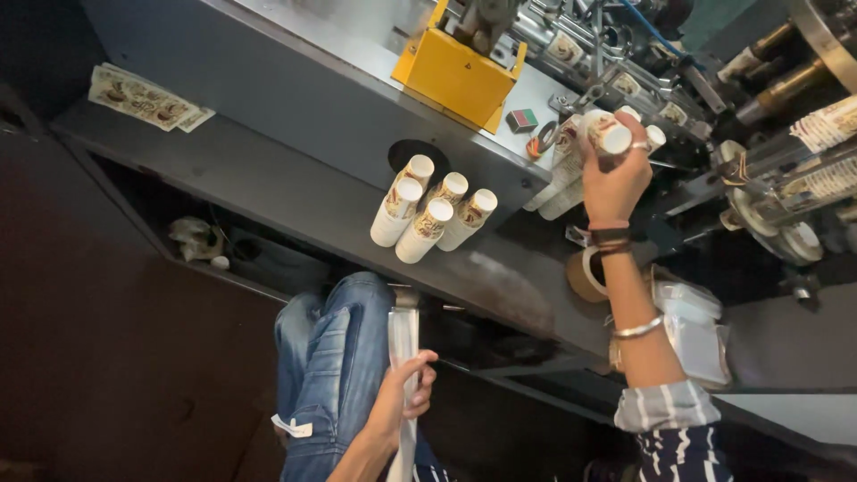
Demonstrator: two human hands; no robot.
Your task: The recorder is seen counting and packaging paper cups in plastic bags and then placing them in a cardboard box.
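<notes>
Your right hand (614, 178) is raised over the dark counter (295, 192), its fingers (638, 147) clenched around a stack of printed paper cups (607, 132) with the white open rim of the top cup showing just above your knuckles. More cup stacks (561, 183) lean just beside those fingers, toward the machine. Well apart from them, out to the left, a cluster of five cup stacks (435, 212) lies tilted on the counter, rims facing you, below a round opening in the grey panel. A yellow metal guard (457, 73) sits up and to the left of your right fingers, and a roll of brown tape (585, 275) lies just under your wrist. Your left hand (403, 397) is down near your knee in blue jeans (335, 357), fingers (425, 368) grasping a long narrow clear plastic sleeve (403, 335) that runs upright through your grip. A flat pile of printed cup blanks (143, 96) rests far off to the left
</notes>
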